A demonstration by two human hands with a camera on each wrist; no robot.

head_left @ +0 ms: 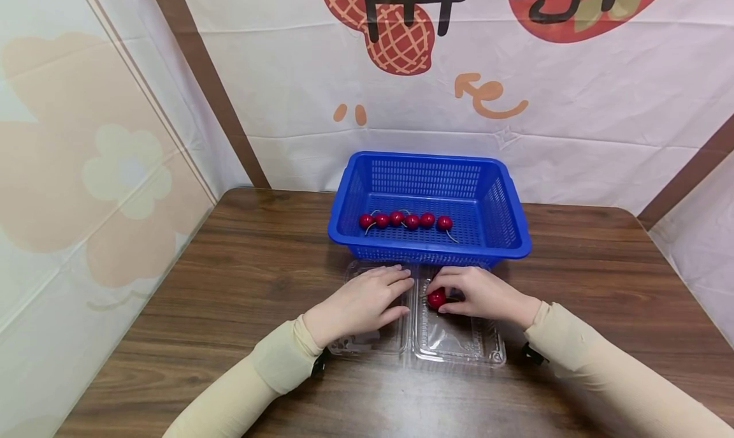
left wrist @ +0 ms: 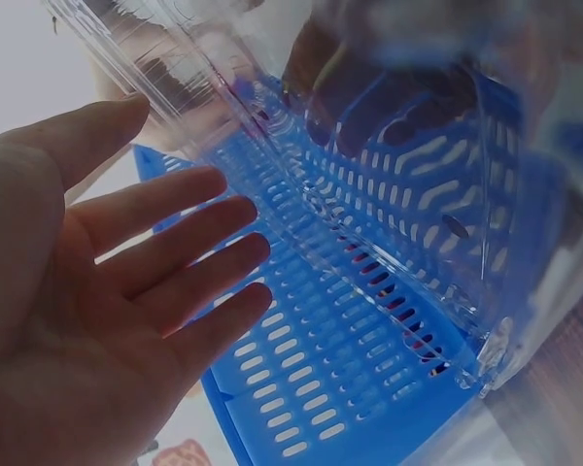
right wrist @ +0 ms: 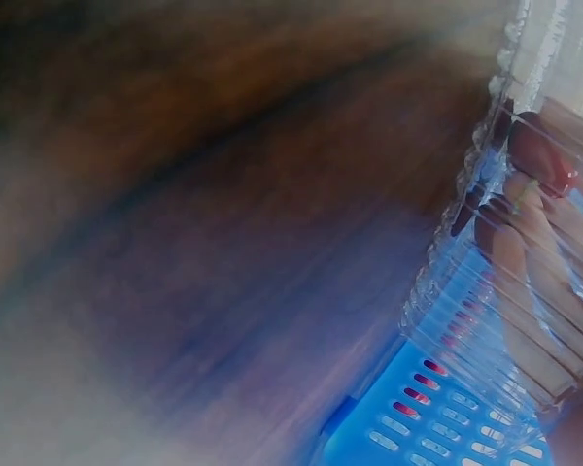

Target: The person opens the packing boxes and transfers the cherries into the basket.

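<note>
A clear plastic clamshell box [head_left: 459, 342] lies spread open on the table, its two halves side by side. Inside the right half, my right hand [head_left: 482, 292] pinches a red cherry [head_left: 437, 298] between thumb and fingers. Through the ribbed clear wall in the right wrist view, the cherry [right wrist: 544, 160] shows at the fingertips, with a thin green stem. My left hand [head_left: 367, 301] hovers over the left half with its fingers spread and nothing in it. The left wrist view shows that hand [left wrist: 126, 252] from the palm side, beside the clear plastic.
Right behind the box stands a blue slotted basket [head_left: 430, 252]. A row of several cherries [head_left: 411, 221] with thin stems lies on its floor. Brown wood-grain table [head_left: 246, 266] extends to both sides, and a printed cloth [head_left: 287, 106] hangs behind.
</note>
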